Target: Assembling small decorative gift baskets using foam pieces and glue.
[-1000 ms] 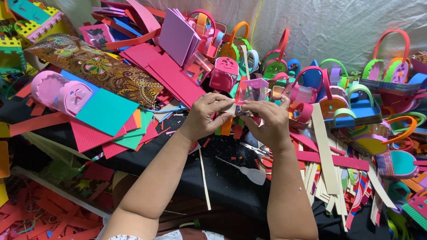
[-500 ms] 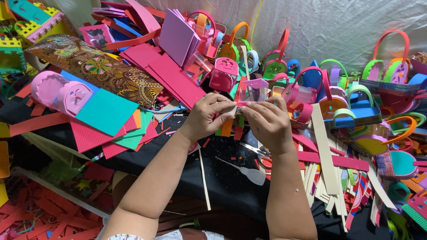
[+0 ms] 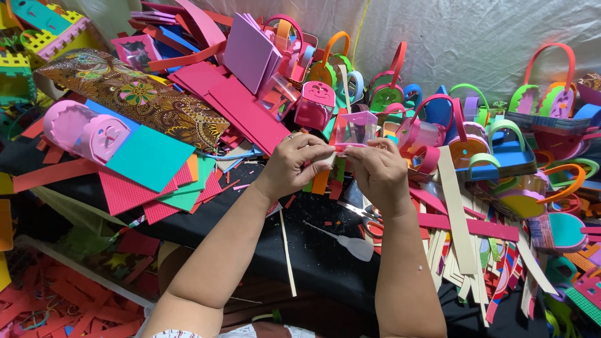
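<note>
Both my hands are raised over the black work surface, pinching one small pink foam box with a clear window. My left hand grips its lower left edge with thumb and forefinger. My right hand holds its lower right edge. The box stands upright above my fingers, in front of a pile of coloured foam baskets.
Pink, red and teal foam sheets lie stacked at the left beside a patterned cloth. Several handled foam baskets crowd the right and back. Foam strips, scissors and a glue-like tool lie near my right forearm.
My hands have lifted slightly and shifted their pinch along the pink box's lower edge; the box stays in nearly the same place.
</note>
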